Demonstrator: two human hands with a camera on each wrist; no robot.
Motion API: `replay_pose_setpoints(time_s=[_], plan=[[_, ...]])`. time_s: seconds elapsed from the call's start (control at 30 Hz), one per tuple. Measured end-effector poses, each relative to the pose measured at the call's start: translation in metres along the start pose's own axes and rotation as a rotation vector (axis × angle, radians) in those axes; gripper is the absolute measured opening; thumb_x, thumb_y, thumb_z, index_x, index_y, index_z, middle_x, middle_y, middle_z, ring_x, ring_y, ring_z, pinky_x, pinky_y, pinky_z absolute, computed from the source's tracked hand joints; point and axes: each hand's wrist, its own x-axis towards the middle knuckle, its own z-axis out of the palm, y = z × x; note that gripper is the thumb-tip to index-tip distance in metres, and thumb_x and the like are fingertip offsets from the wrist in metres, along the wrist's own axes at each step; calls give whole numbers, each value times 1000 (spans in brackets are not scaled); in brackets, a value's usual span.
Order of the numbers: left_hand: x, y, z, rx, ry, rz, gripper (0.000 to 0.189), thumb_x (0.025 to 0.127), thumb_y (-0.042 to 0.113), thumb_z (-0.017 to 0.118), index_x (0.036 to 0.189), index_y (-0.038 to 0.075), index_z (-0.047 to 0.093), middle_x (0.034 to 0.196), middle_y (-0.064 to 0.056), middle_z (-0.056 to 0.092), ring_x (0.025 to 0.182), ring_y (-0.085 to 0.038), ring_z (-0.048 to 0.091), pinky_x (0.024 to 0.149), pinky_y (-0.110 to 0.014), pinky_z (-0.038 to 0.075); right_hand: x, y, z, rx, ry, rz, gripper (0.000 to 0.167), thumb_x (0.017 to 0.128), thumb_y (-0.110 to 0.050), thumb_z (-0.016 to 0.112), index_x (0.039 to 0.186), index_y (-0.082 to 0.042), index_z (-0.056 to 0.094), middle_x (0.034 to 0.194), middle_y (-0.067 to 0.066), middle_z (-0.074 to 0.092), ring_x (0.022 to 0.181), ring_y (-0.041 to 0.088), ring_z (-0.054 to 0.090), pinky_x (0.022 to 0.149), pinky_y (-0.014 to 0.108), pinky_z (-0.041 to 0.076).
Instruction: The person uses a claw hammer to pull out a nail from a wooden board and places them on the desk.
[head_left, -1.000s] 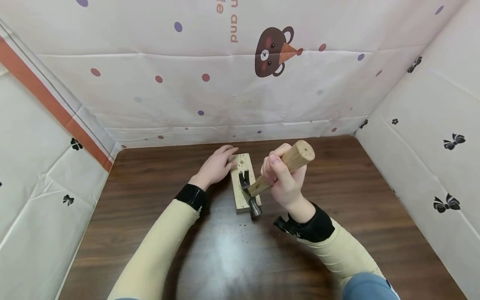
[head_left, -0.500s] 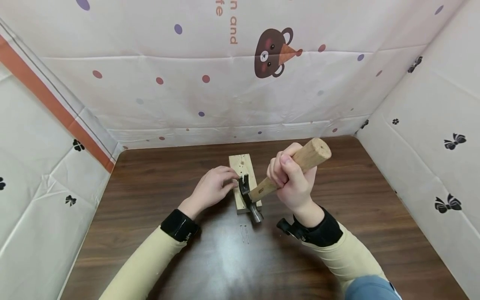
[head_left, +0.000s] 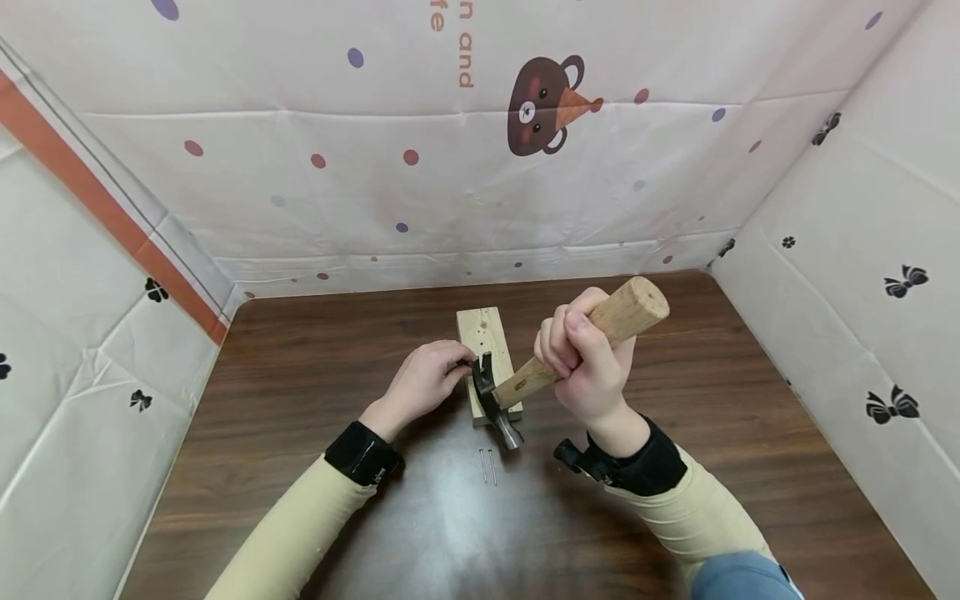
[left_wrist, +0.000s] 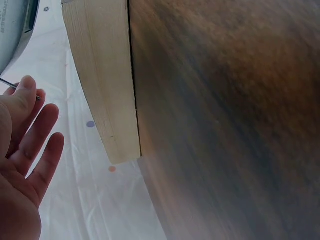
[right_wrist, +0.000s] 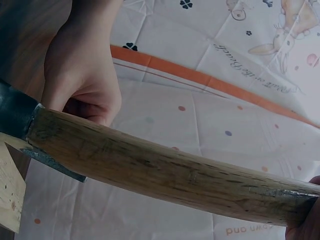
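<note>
My right hand (head_left: pixel 596 358) grips the wooden handle of a claw hammer (head_left: pixel 532 379), its dark metal head across the near part of a pale wooden board (head_left: pixel 482 327). The claw points away from me and the striking face overhangs the board's near end. Left of the board, my left hand (head_left: pixel 423 379) has its fingertips right beside the claw. In the left wrist view its thumb and index finger pinch a thin metal nail (left_wrist: pixel 8 83); the other fingers are spread. The board's side (left_wrist: pixel 105 75) shows to the right of that hand. Several small dark marks dot the board.
Two loose nails (head_left: pixel 487 467) lie side by side on the dark wood-grain table (head_left: pixel 360 533), just in front of the board. A patterned white sheet (head_left: pixel 420 192) rises behind the table, and similar sheets stand at both sides.
My left hand has come from the board's far end back toward me, to beside the claw. The hammer's handle end has shifted right, and its head slightly toward me.
</note>
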Motion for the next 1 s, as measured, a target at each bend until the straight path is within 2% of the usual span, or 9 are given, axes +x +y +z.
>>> replay_pose_setpoints(time_s=[0.37, 0.67, 0.83, 1.0], plan=[[-1, 0, 2, -57, 9, 7, 13, 91, -2, 83, 95, 8, 77, 98, -1, 76, 94, -16, 73, 84, -36, 60, 0, -2, 2, 5, -24, -6, 29, 103, -6, 57, 80, -2, 41, 53, 0, 26, 39, 9, 22, 37, 26, 24], [-5, -2, 3, -196, 37, 30, 14, 93, -5, 77, 93, 8, 74, 97, -3, 75, 94, -16, 70, 85, -34, 58, -1, -4, 1, -6, -32, 42, 32, 103, -11, 61, 79, -3, 41, 52, -1, 24, 39, 10, 21, 37, 27, 23], [-5, 0, 4, -303, 55, 51, 17, 94, -11, 71, 95, 6, 74, 99, -4, 74, 96, -22, 71, 86, -34, 59, -3, -2, 0, -4, -50, 59, 29, 103, -9, 59, 80, -4, 43, 52, 0, 25, 39, 10, 21, 37, 26, 24], [-3, 3, 5, -330, 76, 49, 17, 96, -10, 71, 95, 7, 74, 99, -2, 74, 95, -20, 72, 86, -31, 59, -5, -1, -1, -12, -53, 61, 27, 103, -7, 57, 80, -4, 43, 51, 0, 26, 38, 10, 22, 36, 26, 25]])
